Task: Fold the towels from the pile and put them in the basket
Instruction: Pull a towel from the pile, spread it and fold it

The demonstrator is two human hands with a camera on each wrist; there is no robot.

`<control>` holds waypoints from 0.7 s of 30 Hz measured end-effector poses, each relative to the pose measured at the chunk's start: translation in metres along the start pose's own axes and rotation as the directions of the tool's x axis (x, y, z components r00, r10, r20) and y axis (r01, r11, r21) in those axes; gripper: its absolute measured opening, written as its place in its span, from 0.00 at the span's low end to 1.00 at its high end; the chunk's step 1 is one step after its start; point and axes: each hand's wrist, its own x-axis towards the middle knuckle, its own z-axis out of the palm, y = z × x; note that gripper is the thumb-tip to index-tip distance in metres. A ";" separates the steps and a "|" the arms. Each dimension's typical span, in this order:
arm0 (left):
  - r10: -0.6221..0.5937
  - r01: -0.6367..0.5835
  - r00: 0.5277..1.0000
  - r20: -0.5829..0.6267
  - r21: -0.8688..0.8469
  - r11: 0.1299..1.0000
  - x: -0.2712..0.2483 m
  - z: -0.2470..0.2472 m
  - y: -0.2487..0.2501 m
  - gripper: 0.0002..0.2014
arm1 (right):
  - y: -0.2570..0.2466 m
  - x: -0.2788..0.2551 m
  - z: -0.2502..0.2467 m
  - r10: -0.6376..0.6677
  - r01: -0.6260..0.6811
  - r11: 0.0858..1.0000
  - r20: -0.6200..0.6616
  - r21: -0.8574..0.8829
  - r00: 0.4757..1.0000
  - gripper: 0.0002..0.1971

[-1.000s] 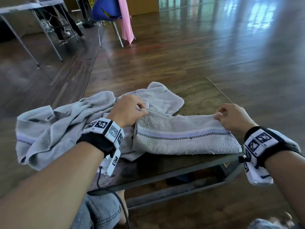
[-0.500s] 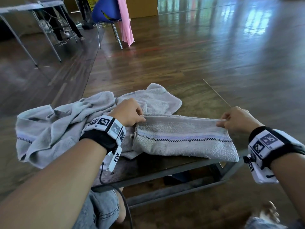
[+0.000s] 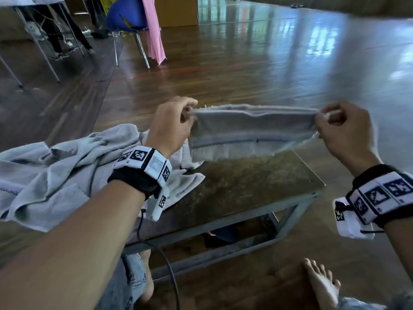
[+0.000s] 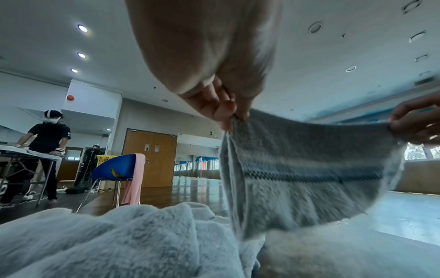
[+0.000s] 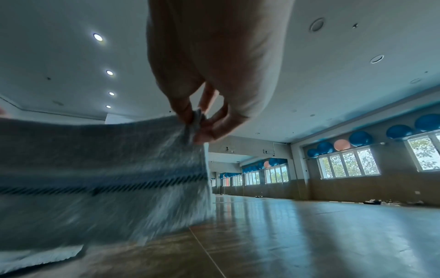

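Note:
A folded grey towel (image 3: 252, 133) with a dark checked stripe hangs stretched in the air above the low table (image 3: 257, 186). My left hand (image 3: 176, 121) pinches its upper left corner, and my right hand (image 3: 335, 126) pinches its upper right corner. The left wrist view shows the left hand (image 4: 228, 112) gripping the towel (image 4: 309, 169) at its top edge; the right wrist view shows the right hand (image 5: 197, 122) pinching the blurred towel (image 5: 100, 178). A pile of crumpled grey towels (image 3: 55, 173) lies on the table's left side. No basket near the table is in view.
The table's right half is bare dark wood with a metal frame (image 3: 290, 213) below. My bare feet (image 3: 321, 285) rest on the wooden floor. A blue chair (image 3: 127, 19) with pink cloth (image 3: 154, 30) stands far back left, by a yellow crate (image 4: 104, 159), folding tables and another person (image 4: 50, 146).
Both hands have lifted the folded towel off the table into the air, still holding its two top corners. The pile on the left has not moved.

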 end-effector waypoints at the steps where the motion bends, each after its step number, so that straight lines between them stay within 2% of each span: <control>1: 0.040 -0.041 0.998 -0.044 -0.030 0.999 0.001 0.000 0.004 0.12 | 0.001 -0.001 -0.006 -0.007 0.011 0.998 -0.049 0.070 0.999 0.02; 3: 0.088 -0.094 0.993 -0.084 -0.073 0.993 0.000 0.001 0.010 0.08 | 0.011 -0.006 -0.014 -0.013 0.026 0.985 -0.073 0.168 0.997 0.02; 4: 0.100 -0.106 0.992 -0.078 -0.076 0.991 -0.003 0.002 0.010 0.06 | 0.020 -0.009 -0.017 -0.020 0.024 0.987 -0.028 0.158 0.999 0.03; 5: 0.097 -0.099 0.995 -0.032 -0.075 0.992 -0.007 0.004 0.010 0.04 | 0.030 -0.014 -0.018 -0.027 0.020 0.995 0.071 0.101 0.997 0.03; 6: 0.069 -0.063 0.995 0.073 -0.072 0.995 -0.011 0.006 0.008 0.03 | 0.041 -0.021 -0.019 -0.027 0.025 1.000 0.217 0.014 0.976 0.04; 7: 0.005 0.007 0.971 0.240 -0.049 0.999 -0.017 0.009 0.005 0.04 | 0.053 -0.027 -0.020 -0.007 0.040 0.996 0.377 -0.081 0.926 0.06; 8: -0.089 0.092 0.896 0.434 0.016 0.996 -0.023 0.013 0.002 0.05 | 0.063 -0.035 -0.019 0.039 0.055 0.984 0.511 -0.167 0.858 0.09; 9: -0.198 0.163 0.780 0.593 0.113 0.980 -0.029 0.018 -0.001 0.06 | 0.071 -0.042 -0.018 0.097 0.061 0.970 0.602 -0.237 0.793 0.11; 10: -0.300 0.215 0.670 0.679 0.209 0.954 -0.035 0.023 -0.004 0.08 | 0.078 -0.049 -0.017 0.150 0.062 0.954 0.647 -0.292 0.747 0.11; 11: -0.373 0.258 0.607 0.702 0.271 0.928 -0.041 0.027 -0.005 0.10 | 0.081 -0.054 -0.016 0.185 0.058 0.943 0.659 -0.328 0.729 0.09; 12: -0.421 0.303 0.589 0.690 0.295 0.906 -0.044 0.031 -0.006 0.11 | 0.083 -0.058 -0.015 0.202 0.049 0.937 0.650 -0.346 0.733 0.07; 15: -0.505 0.396 0.621 0.600 0.316 0.862 -0.046 0.039 -0.003 0.10 | 0.080 -0.062 -0.007 0.206 0.004 0.940 0.578 -0.341 0.790 0.08; 17: -0.561 0.438 0.619 0.550 0.352 0.827 -0.046 0.044 -0.001 0.15 | 0.074 -0.062 -0.002 0.235 -0.049 0.938 0.527 -0.342 0.817 0.11; 21: -0.614 0.448 0.627 0.480 0.422 0.788 -0.048 0.051 0.003 0.17 | 0.061 -0.063 0.010 0.331 -0.138 0.911 0.489 -0.389 0.807 0.18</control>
